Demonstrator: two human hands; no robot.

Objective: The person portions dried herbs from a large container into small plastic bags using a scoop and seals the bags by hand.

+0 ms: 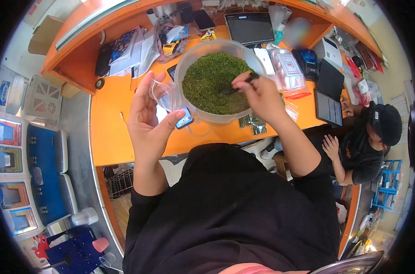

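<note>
A round translucent plastic tub [257,54] stands on the orange desk, filled with loose green moss-like material [207,75]. My right hand [266,101] reaches over the tub's right side, fingers closed on a dark spoon-like tool [227,91]. The tool's lower end rests in the green material, so its exact shape is partly hidden. Left of the tub, my left hand [147,121] holds up a small clear plastic bag [165,94] between fingers and thumb. A phone with a lit screen [185,118] lies just beyond that thumb.
Small filled packets [254,124] lie by the tub's near right edge. Behind it is a dark tablet [249,28]. Papers [133,52] crowd the back left. A co-worker [369,137] sits at the right by another tablet [328,108].
</note>
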